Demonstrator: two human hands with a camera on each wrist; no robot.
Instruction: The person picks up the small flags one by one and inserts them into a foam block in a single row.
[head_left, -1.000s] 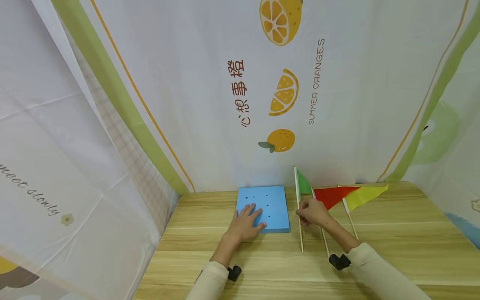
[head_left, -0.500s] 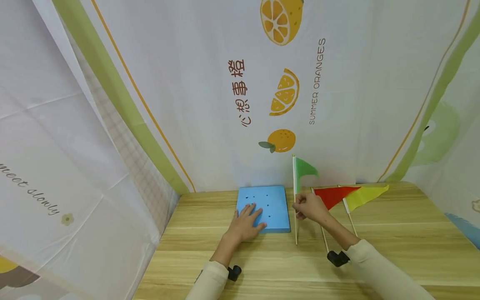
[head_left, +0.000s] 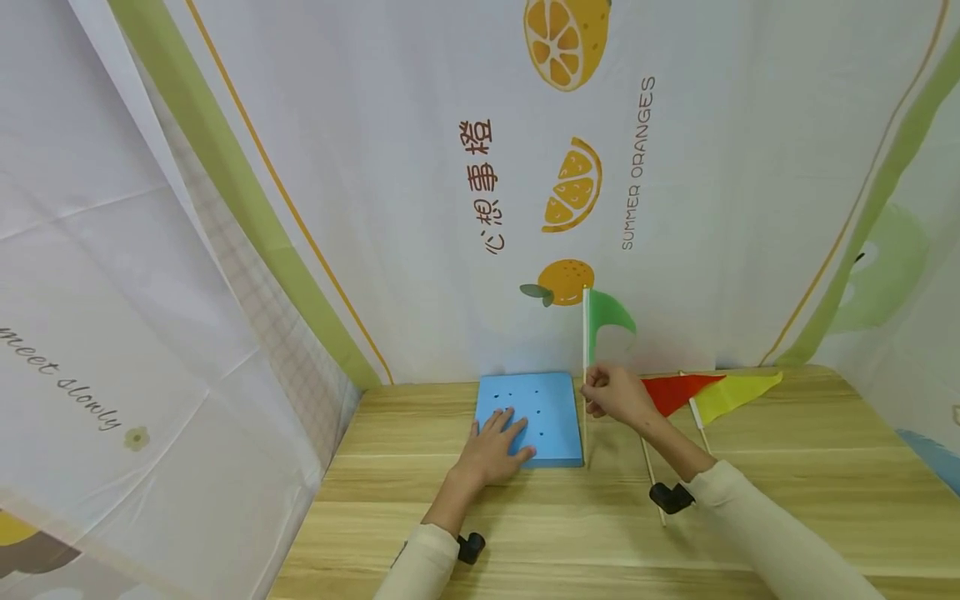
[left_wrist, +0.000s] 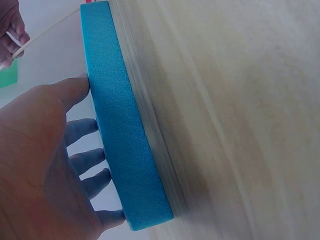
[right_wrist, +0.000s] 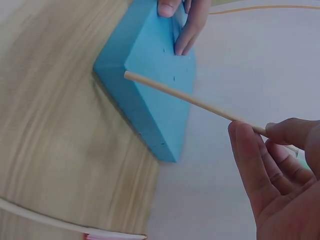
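A blue foam block (head_left: 558,446) with several small holes in its top lies on the wooden table. My left hand (head_left: 491,450) rests on it with fingers spread, and in the left wrist view the fingertips press along the block's (left_wrist: 117,110) top edge. Just right of the block, my right hand (head_left: 618,396) pinches the wooden stick of a small green flag (head_left: 609,312), held upright with the cloth at the top. In the right wrist view the bare lower end of the stick (right_wrist: 175,92) overlaps a corner of the block; thumb and fingertips grip it farther up.
A red flag (head_left: 675,390) and a yellow flag (head_left: 738,396) lie on the table (head_left: 810,467) at the right, partly behind my right forearm. A white curtain printed with oranges (head_left: 405,250) stands behind the table's back edge.
My right hand has raised the green flag and moved it slightly left, toward the block. The left hand stays in place on the block.
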